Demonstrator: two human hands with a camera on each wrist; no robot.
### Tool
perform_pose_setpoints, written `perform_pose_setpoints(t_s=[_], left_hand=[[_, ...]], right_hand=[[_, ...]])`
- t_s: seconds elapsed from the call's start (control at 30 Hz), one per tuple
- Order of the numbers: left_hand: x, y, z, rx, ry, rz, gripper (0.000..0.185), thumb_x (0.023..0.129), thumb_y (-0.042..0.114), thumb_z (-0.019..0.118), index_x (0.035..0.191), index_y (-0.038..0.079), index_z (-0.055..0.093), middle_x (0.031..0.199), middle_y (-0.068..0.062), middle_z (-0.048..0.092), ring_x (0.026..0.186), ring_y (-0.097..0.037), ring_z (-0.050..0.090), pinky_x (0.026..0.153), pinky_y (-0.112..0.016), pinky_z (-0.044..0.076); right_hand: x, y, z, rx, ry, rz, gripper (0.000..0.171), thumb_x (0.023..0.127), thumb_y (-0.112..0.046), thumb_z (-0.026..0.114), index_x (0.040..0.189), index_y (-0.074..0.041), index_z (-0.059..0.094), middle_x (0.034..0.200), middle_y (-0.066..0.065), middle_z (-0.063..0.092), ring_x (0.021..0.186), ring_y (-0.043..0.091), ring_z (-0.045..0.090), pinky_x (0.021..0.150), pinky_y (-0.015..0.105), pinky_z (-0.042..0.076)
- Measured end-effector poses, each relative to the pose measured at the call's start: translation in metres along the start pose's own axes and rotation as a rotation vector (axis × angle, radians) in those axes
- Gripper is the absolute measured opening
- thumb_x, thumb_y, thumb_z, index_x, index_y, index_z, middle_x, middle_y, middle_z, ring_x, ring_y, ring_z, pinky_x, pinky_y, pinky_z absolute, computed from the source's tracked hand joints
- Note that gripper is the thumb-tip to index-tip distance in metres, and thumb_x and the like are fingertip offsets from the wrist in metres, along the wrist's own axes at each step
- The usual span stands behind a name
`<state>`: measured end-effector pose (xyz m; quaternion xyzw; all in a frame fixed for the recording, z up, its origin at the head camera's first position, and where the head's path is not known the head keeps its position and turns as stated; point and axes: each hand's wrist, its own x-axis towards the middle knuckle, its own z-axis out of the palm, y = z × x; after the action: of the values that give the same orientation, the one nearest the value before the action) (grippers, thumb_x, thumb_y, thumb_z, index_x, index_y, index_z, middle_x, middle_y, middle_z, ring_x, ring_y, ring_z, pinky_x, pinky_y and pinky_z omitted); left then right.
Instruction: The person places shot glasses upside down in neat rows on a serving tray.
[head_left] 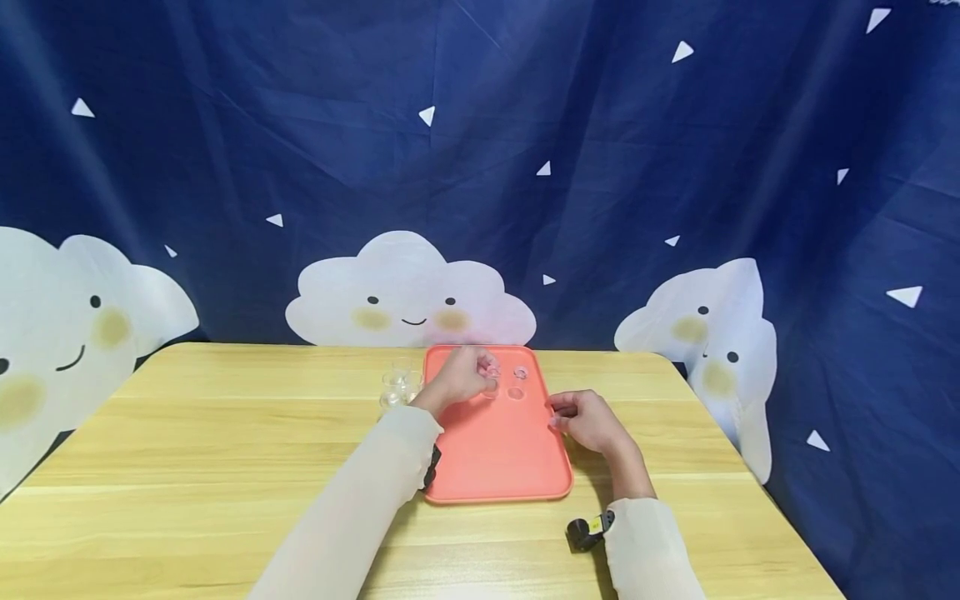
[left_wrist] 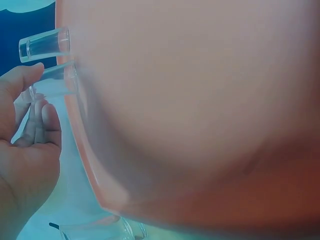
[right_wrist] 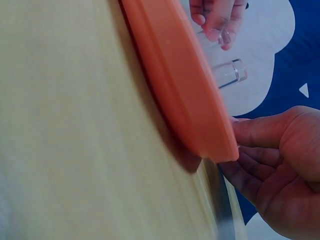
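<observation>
A coral tray [head_left: 495, 467] lies in the middle of the wooden table [head_left: 225, 450]. My left hand [head_left: 486, 372] reaches over its far end and pinches a small clear glass [head_left: 492, 385] standing there; in the left wrist view the thumb and fingers [left_wrist: 45, 112] close on that glass [left_wrist: 57, 85]. Two more small glasses [head_left: 520, 372] [head_left: 515, 392] stand just to its right on the tray. My right hand [head_left: 557, 414] holds the tray's right rim [right_wrist: 215, 135], thumb on top and fingers [right_wrist: 250, 175] curled beneath.
A few clear glasses [head_left: 397, 385] stand on the table just left of the tray's far corner. A small black device [head_left: 587, 532] sits at my right wrist. A dark blue curtain with white clouds hangs behind the table's far edge.
</observation>
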<state>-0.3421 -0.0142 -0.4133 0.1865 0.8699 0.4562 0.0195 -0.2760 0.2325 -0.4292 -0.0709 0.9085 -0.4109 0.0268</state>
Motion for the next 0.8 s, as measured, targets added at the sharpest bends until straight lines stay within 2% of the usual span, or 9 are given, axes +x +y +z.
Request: perform_pose_setpoints(t_s=[0.4, 0.8], left_hand=[[0.0005, 0.0002, -0.0001, 0.049, -0.013, -0.037, 0.017, 0.079, 0.002, 0.079, 0.094, 0.007, 0.073, 0.091, -0.002, 0.067, 0.087, -0.018, 0.058, 0.082, -0.029, 0.052], [-0.0005, 0.0, -0.0014, 0.062, -0.014, -0.033, 0.02, 0.078, 0.005, 0.081, 0.096, 0.006, 0.074, 0.094, -0.002, 0.069, 0.091, -0.018, 0.06, 0.086, -0.033, 0.054]], right_hand=[[-0.0007, -0.0026, -0.0006, 0.009, -0.004, 0.003, 0.032, 0.091, 0.004, 0.071, 0.123, 0.003, 0.07, 0.105, 0.011, 0.074, 0.096, 0.023, 0.069, 0.084, 0.036, 0.06], [-0.0012, -0.0025, -0.0008, 0.012, -0.006, 0.007, 0.033, 0.091, 0.005, 0.07, 0.124, 0.003, 0.07, 0.105, 0.01, 0.074, 0.096, 0.023, 0.069, 0.085, 0.037, 0.059]])
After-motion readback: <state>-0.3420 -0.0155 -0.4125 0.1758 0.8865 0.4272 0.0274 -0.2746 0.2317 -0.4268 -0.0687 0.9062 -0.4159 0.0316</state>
